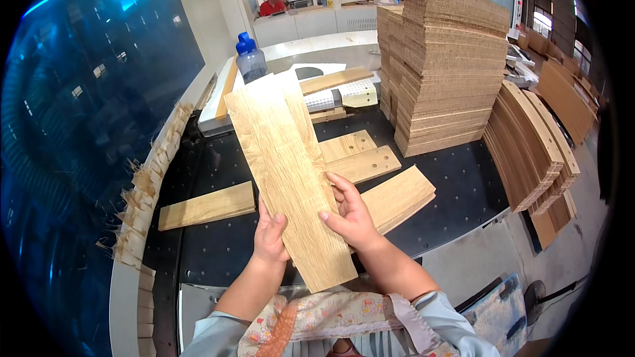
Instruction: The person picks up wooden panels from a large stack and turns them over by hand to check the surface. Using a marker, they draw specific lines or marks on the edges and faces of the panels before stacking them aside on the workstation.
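My left hand (270,235) grips the left edge of a long, light wood-grain board (288,172), thumb on its face. My right hand (350,215) holds the opposite edge, its thumb also on the face and its fingers partly hidden behind. The board is raised and tilted above the black worktable (218,244). A second strip of similar board (299,107) shows behind its right edge, overlapped by the front one. Beyond my right hand lie a short stack of boards (400,198) and a board with holes (362,164). Another board (208,206) rests left of my left hand.
A tall stack of particle boards (453,73) stands at the back right, with curved-looking panels (529,152) beside it. A blue-capped bottle (251,59) stands at the back. Frayed bristle-like strips (149,178) line the machine on the left. A person in red (272,5) is far off.
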Tool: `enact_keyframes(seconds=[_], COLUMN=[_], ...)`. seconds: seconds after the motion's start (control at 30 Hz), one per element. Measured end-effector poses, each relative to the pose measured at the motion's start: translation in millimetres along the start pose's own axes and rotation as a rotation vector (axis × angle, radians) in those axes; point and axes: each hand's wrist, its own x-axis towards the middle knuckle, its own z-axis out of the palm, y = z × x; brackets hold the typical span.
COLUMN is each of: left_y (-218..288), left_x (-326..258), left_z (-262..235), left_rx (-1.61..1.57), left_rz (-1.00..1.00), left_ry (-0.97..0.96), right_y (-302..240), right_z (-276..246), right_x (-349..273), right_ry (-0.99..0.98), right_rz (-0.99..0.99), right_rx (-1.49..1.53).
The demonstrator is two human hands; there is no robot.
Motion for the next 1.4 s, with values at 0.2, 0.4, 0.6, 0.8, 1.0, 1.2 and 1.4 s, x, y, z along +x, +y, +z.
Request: enact_keyframes(seconds=[0.2, 0.4, 0.6, 0.8, 1.0, 1.2, 1.4], left_y=[2, 2, 7, 14, 16, 7, 22], left_x=[4, 4, 13, 11, 8, 12, 21], left_z=[2, 2, -8, -35, -46, -50, -39], left_rx=[0.102, 0.201, 0.154, -0.131, 0.02, 0.033, 0.07], left_rz=[0.038, 0.097, -0.049, -0.238, -0.251, -0.255, -0.243], left_ry=[0.151, 0.317, 0.345, 0.295, 0.308, 0.284, 0.281], right_y=[2, -14, -18, -5, -9, -18, -51], right_z=[4, 3, -2, -8, -29, -37, -56], right_x=[4, 9, 21, 18, 17, 18, 40], right_ry=[-0.002, -0.023, -0.004, 0.088, 0.027, 0.113, 0.213], right_rz=[0.02, 0.146, 0.482, 0.529, 0.775, 0.704, 0.214], right_rx=[-0.206, -0.791, -0.511, -0.12, 0.144, 0.064, -0.014])
